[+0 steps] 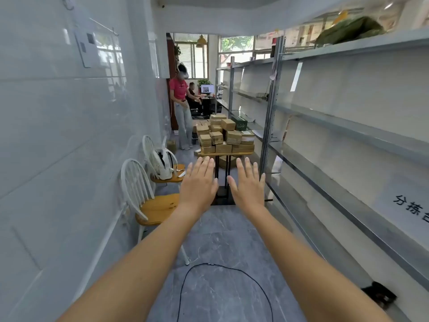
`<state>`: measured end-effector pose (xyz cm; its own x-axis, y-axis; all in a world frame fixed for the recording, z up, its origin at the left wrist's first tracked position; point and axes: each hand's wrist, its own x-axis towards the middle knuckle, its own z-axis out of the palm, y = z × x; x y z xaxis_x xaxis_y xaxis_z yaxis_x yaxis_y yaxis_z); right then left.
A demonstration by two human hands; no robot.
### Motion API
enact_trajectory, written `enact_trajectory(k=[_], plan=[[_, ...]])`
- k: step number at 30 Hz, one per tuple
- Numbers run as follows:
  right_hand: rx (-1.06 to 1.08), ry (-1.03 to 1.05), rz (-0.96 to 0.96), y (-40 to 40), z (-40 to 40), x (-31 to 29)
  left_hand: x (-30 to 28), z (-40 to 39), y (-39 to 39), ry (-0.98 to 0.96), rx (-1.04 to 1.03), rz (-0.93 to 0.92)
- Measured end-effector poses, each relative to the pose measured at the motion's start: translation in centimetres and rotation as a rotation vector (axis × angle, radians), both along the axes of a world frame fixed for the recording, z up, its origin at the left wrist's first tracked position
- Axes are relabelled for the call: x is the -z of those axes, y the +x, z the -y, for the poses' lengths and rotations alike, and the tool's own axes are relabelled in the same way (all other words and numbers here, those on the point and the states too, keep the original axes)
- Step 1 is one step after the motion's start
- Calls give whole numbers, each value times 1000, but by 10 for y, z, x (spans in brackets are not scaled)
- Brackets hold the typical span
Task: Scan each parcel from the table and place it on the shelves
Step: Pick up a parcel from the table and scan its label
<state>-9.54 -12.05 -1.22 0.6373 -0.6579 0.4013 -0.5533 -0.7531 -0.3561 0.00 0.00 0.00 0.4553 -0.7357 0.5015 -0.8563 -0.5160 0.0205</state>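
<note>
Hands first: my left hand [199, 182] and right hand [247, 184] are stretched out flat, fingers wide, holding nothing. Parcels [224, 135] sit stacked on the counter [226, 154] far down the aisle, well apart from me. Shelves [348, 126] run along the right. No parcel picked yet, I judge. Next move calls for walking to the counter and taking one to scan; no scanner visible.

Both hands, left [199, 182] and right [247, 185], stretch flat toward stacked parcels [224, 135].
</note>
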Motion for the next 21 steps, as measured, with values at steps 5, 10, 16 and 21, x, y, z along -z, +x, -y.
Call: enact_trajectory(k=[5,10,16,21], plan=[[-49,35,-28,57,62,7,10,68,44,24,-45,-63],[-62,81,-66,96,108,29,27,110,87,95,-75,-62],[-20,119,-113,161,152,50,46,157,156,108,-98,-105],[-40,100,-98,223,204,32,30,208,233,103,-79,-74]])
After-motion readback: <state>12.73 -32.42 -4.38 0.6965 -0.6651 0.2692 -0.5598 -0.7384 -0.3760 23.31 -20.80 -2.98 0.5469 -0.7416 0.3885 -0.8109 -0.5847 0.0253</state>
